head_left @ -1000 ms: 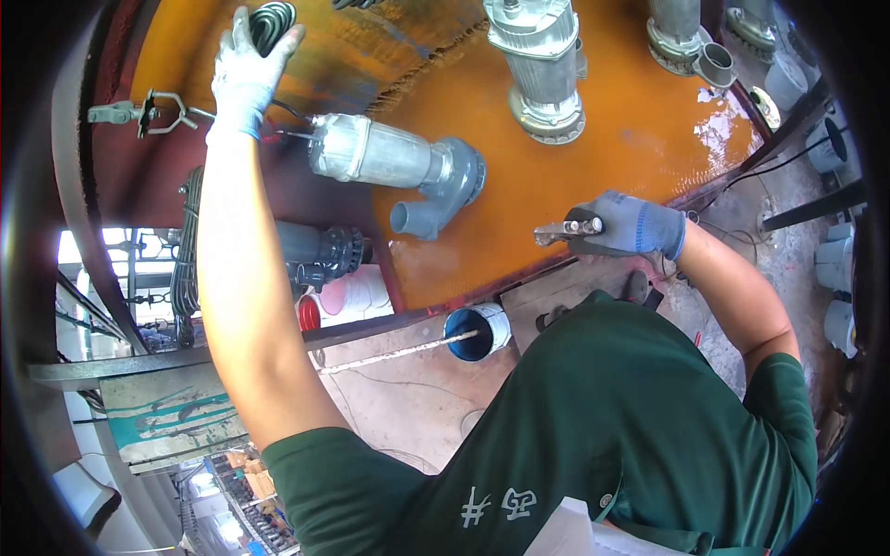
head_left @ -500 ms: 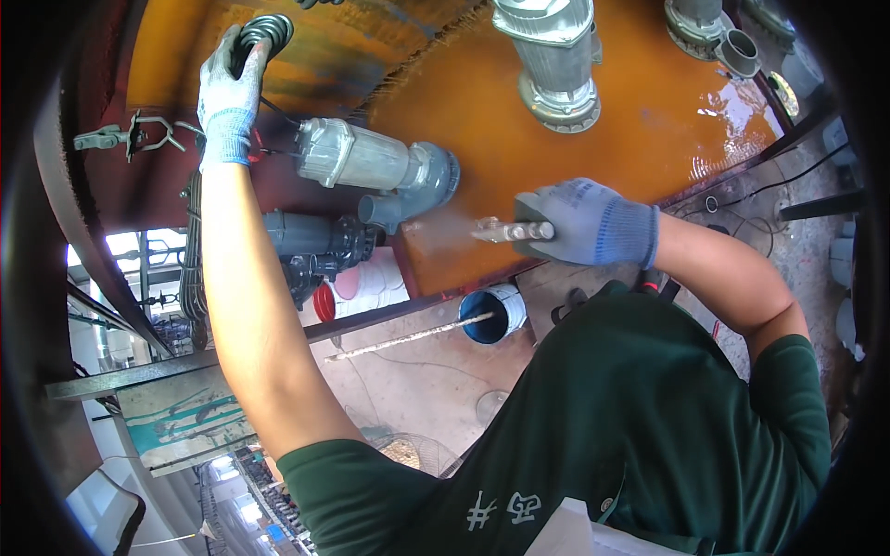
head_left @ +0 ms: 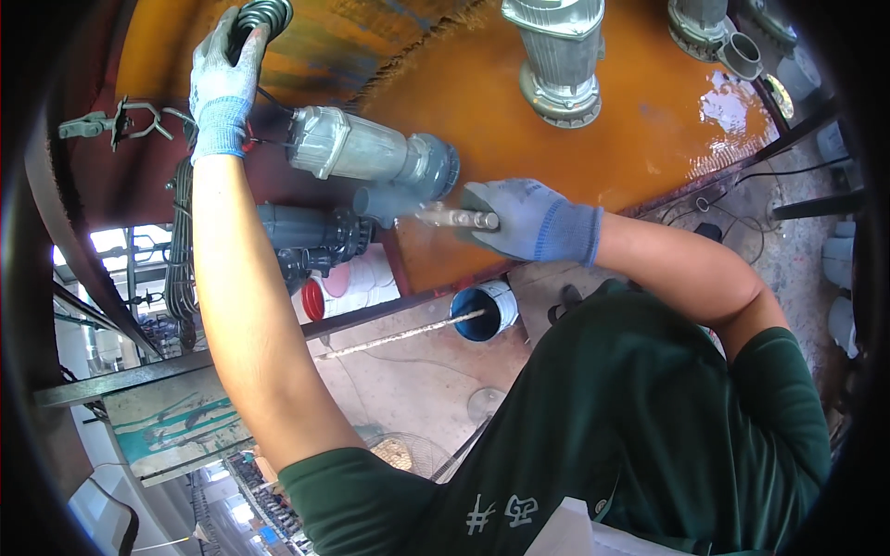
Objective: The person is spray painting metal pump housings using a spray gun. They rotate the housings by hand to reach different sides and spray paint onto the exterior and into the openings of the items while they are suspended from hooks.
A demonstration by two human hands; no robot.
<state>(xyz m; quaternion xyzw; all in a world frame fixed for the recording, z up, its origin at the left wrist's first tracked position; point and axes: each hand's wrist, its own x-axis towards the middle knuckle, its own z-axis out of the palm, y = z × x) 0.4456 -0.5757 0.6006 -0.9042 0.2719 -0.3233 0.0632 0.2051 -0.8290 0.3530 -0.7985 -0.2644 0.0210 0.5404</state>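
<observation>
My left hand (head_left: 224,88), in a grey-white glove with a blue cuff, is closed around a coil of black cable (head_left: 272,17) at the upper left. Beside it a grey submersible pump (head_left: 348,144) lies tilted on its side, its finned body toward my left hand. My right hand (head_left: 538,221), gloved in blue-grey, grips a metal spray gun (head_left: 459,219). The gun's blurred front points left, close to the pump's outlet pipe (head_left: 373,204), with a faint mist between them. Most of the gun's handle is hidden by the fingers.
A second pump (head_left: 561,60) stands upright on the wet orange surface (head_left: 464,102), and another (head_left: 697,28) farther right. Dark painted pumps (head_left: 306,232) hang at the left near a metal hook (head_left: 116,122). Below the ledge are a paint bucket (head_left: 505,306) with a stick and white buckets (head_left: 371,278).
My right hand and the spray gun have moved left, nearer the pump's outlet. My left hand has shifted slightly up and left, still holding the cable coil.
</observation>
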